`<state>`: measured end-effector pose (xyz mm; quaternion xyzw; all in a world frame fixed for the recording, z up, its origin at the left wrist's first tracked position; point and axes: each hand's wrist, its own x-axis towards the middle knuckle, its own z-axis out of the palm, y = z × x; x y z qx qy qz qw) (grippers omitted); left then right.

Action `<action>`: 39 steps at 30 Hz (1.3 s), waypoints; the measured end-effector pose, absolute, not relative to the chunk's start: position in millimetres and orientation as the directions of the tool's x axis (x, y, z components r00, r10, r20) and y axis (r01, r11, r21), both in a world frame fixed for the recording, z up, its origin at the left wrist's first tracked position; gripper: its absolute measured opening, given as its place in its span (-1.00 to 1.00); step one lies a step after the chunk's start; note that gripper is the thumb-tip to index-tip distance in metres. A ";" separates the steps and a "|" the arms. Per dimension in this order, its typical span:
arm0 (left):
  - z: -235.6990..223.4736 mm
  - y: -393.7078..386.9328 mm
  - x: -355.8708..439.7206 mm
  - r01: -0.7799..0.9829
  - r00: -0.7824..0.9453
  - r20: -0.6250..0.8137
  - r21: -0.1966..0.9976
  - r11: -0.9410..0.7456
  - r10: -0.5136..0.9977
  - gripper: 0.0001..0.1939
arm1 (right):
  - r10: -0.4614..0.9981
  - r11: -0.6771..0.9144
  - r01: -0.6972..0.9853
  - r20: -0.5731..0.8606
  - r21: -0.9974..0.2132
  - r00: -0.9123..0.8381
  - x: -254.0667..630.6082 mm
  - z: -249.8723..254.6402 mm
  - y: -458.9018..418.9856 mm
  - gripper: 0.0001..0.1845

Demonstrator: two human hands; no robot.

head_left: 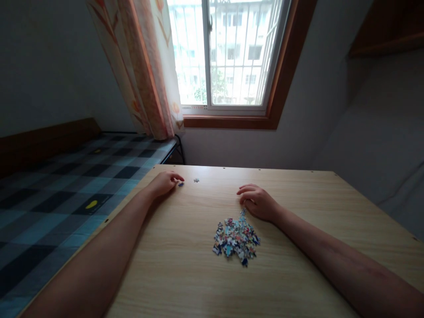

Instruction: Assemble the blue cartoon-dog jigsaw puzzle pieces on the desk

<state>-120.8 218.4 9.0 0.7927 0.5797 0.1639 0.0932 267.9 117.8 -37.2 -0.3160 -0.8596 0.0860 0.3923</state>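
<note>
On the left side of the wooden table, my left hand (163, 183) rests with its fingers loosely bent and apart. A dark blue jigsaw puzzle piece (180, 184) lies right at its fingertips; whether they touch is hard to tell. Slightly farther right is a single pale puzzle piece (196, 180). My right hand (257, 201) hovers or rests just beyond the pile of puzzle pieces (236, 238), fingers partly stretched and apart. Below its thumb, a few light blue pieces (243, 212) trail off the heap's far edge. I see nothing held in this hand.
The light wooden table (179, 265) has its far edge near the wall below a barred window (236, 62). A bed with a checked cover (76, 185) stands along the left side. A patterned curtain (142, 66) hangs beside the window.
</note>
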 end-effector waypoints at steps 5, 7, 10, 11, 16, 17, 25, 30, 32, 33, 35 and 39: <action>5.6 219.1 -124.4 0.844 0.376 0.136 0.357 -0.399 0.917 -0.63 | 0.617 0.782 0.473 0.615 -0.406 -0.492 268.3 -38.2 118.2 -0.68; 5.2 219.7 -125.1 0.849 0.372 0.146 0.347 -0.399 0.917 -0.64 | 0.614 0.784 0.472 0.615 -0.403 -0.494 268.2 -38.0 118.1 -0.68; 5.7 219.3 -124.4 0.862 0.356 0.168 0.322 -0.393 0.919 -0.64 | 0.614 0.784 0.473 0.616 -0.402 -0.493 267.9 -37.4 117.9 -0.69; 5.9 218.8 -123.8 0.868 0.349 0.176 0.311 -0.388 0.921 -0.64 | 0.615 0.783 0.475 0.617 -0.403 -0.491 267.8 -37.4 117.9 -0.69; 5.4 215.6 -118.9 0.889 0.318 0.219 0.269 -0.370 0.922 -0.64 | 0.619 0.780 0.475 0.615 -0.408 -0.488 267.8 -38.1 118.1 -0.69; 4.9 215.1 -117.8 0.891 0.316 0.226 0.263 -0.370 0.921 -0.64 | 0.620 0.779 0.475 0.614 -0.409 -0.489 267.8 -38.4 118.3 -0.69; -0.4 213.9 -109.8 0.879 0.350 0.257 0.243 -0.410 0.901 -0.65 | 0.616 0.782 0.474 0.618 -0.405 -0.488 268.2 -38.5 119.4 -0.69; -2.4 210.3 -104.7 0.870 0.375 0.285 0.220 -0.441 0.882 -0.63 | 0.622 0.777 0.477 0.611 -0.410 -0.489 268.6 -38.4 119.1 -0.69; -3.9 208.3 -100.8 0.864 0.389 0.323 0.196 -0.464 0.863 -0.61 | 0.627 0.774 0.476 0.611 -0.417 -0.483 268.8 -38.7 119.3 -0.69; -5.0 207.6 -98.6 0.858 0.404 0.342 0.182 -0.481 0.849 -0.60 | 0.629 0.772 0.476 0.611 -0.422 -0.480 268.9 -38.9 119.4 -0.70; -7.3 207.0 -94.0 0.839 0.450 0.360 0.144 -0.525 0.818 -0.60 | 0.635 0.768 0.475 0.611 -0.429 -0.474 269.1 -39.3 119.7 -0.70; -11.3 208.2 -88.1 0.815 0.522 0.340 0.072 -0.575 0.783 -0.61 | 0.639 0.765 0.474 0.610 -0.436 -0.470 269.0 -39.5 120.4 -0.69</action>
